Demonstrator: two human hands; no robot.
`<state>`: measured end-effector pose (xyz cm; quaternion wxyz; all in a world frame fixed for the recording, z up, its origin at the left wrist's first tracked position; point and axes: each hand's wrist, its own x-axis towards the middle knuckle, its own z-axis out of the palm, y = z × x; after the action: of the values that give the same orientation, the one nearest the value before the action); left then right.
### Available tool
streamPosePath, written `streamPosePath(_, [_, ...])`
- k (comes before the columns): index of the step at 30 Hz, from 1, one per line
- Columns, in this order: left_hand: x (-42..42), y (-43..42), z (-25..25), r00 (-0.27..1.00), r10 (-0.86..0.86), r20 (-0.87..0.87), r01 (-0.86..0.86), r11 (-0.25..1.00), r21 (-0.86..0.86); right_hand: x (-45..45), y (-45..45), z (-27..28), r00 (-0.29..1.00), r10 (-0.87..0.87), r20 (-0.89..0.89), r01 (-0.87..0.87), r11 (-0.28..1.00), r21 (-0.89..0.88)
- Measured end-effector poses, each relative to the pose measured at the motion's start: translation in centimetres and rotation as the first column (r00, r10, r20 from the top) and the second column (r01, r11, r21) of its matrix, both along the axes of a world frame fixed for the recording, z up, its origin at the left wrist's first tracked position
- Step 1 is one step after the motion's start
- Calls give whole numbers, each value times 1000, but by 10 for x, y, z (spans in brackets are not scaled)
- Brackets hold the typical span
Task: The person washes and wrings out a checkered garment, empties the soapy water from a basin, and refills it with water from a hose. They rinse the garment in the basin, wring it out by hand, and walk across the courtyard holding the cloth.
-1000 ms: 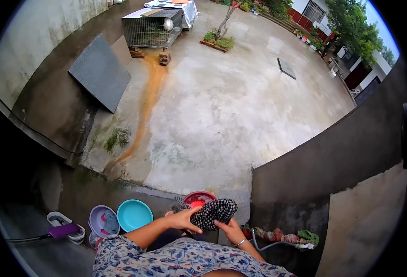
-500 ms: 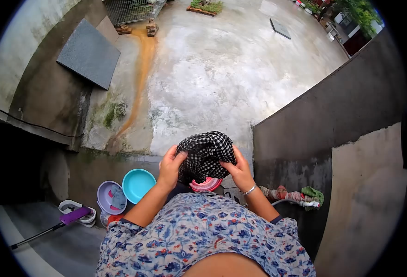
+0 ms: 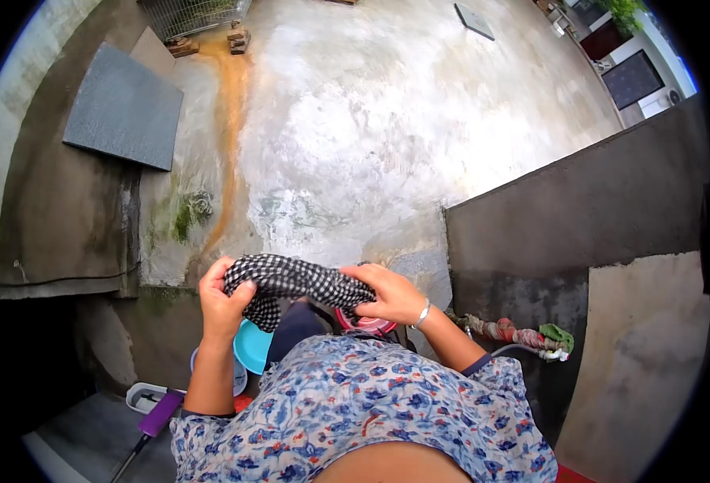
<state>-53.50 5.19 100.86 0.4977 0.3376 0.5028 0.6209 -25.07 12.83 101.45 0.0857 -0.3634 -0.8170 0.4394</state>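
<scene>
A black-and-white checked cloth (image 3: 297, 278) is stretched sideways in front of my body, bunched into a loose band. My left hand (image 3: 224, 296) grips its left end, thumb on the near side, and a fold droops beside the thumb. At the other end my right hand (image 3: 391, 296), with a silver bangle on the wrist, pinches the cloth. Below the right hand a red-pink basin (image 3: 375, 324) shows in part; its contents are mostly hidden. A turquoise basin (image 3: 250, 348) lies below my left forearm, partly covered by the arm and my leg.
A light purple basin (image 3: 240, 380) is mostly behind my left arm. A purple mop head (image 3: 160, 414) leans by a white bucket (image 3: 142, 394). To the right, a cloth-wrapped pipe (image 3: 512, 332) runs along a low wall (image 3: 580, 193). A grey slab (image 3: 125, 106) leans at left.
My hands have moved apart, the left one leftward, pulling the bunched cloth into a wide band. The view has shifted, and my left arm now covers more of the basins.
</scene>
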Motion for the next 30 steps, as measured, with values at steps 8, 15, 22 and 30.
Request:
streamPosePath(8, [-71,36,9,959,-281,43,285,952,-116,-58,49,-33,977,-174,-123,192,968,160])
streamPosePath(15, [-63,63,-23,890,-257,376,424,771,-475,-106,81,19,773,67,-630,2,994,108])
streamPosePath(22, [-48,157,9,793,-6,609,85,991,-101,-123,96,41,656,284,-699,-210,959,192])
streamPosePath(30, [-22,230,75,861,11,509,-28,999,26,-115,139,27,806,204,-555,123,860,495])
